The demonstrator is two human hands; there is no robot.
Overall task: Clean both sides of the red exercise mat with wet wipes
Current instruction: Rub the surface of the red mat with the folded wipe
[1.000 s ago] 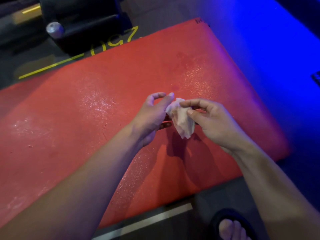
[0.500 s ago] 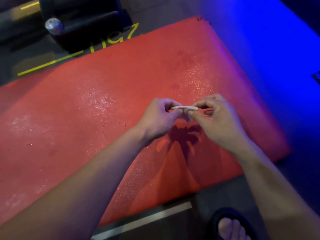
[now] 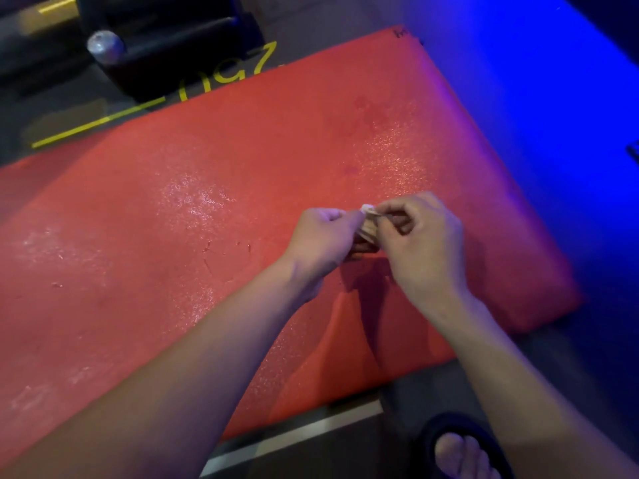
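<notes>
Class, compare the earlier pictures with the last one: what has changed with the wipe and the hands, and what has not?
The wipe, hanging loose a second ago, is now folded small and pinched between both hands. The left hand and right hand have drawn closer together. The red mat stays flat, and the foot has not moved.

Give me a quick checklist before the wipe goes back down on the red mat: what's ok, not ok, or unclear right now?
1. Wipe in hand: ok. Left hand and right hand both pinch the small white wet wipe between them.
2. Wipe ready to spread flat: not ok. It is bunched and mostly hidden by the fingers.
3. Wipe on the mat: not ok. It is held above the red mat.
4. Mat lying flat on the floor: ok.
5. Top side wiped: cannot tell. Glistening patches show, with marks nearby.
6. Underside cleaned: cannot tell; it is hidden.
</notes>
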